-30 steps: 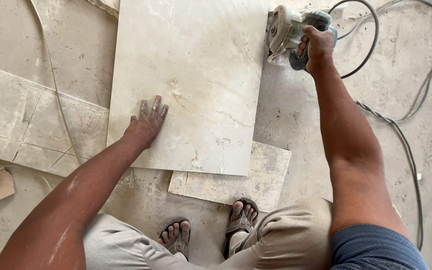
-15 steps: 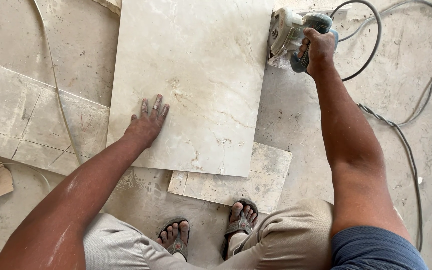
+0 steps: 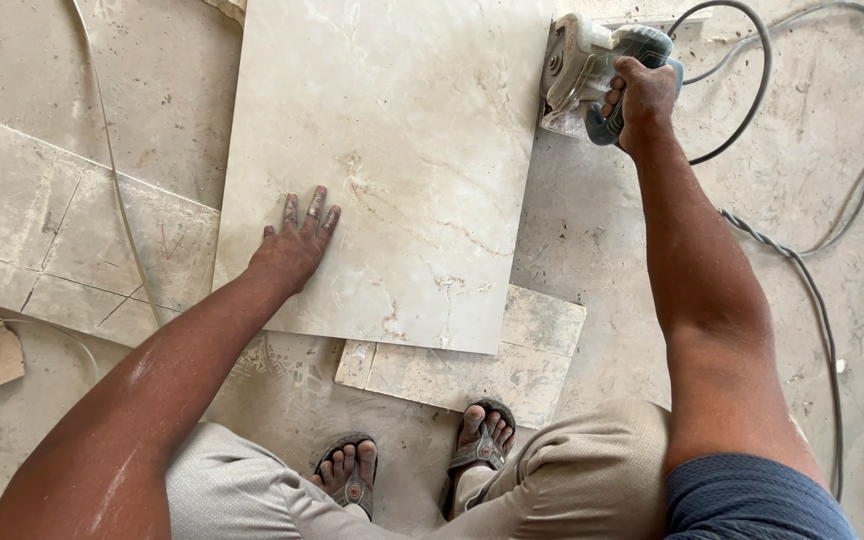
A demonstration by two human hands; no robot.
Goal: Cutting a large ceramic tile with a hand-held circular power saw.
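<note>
Tile: large cream marble-look tile (image 3: 392,160) lies flat on the dusty floor (image 3: 602,230), its near edge resting on a smaller offcut (image 3: 512,365).
Right hand: right hand (image 3: 640,100) is clenched around the handle of a handheld tile cutter (image 3: 592,70), whose blade end meets the tile's far right edge.
Left hand: left hand (image 3: 297,245) lies flat with fingers spread on the tile's left side, pressing down and grasping nothing.
Cord: grey power cable (image 3: 752,110) loops on the floor just right of the cutter and runs near along the right arm.
Feet: bare toes in open sandals (image 3: 477,445) sit just near of the offcut.
Risk, tile: being propped on the offcut, the tile may rock or shift under the blade, so the cut could wander or the corner crack.
Risk, cord: the loop lies close to the tool; if it drifts into the cutting line, it could snag or get nicked.
Risk, body: a kickback would likely throw the cutter toward the forearm or the unprotected feet; dust and chips meet bare skin.
Other tiles: pale slabs (image 3: 62,235) lie to the left, well apart.
</note>
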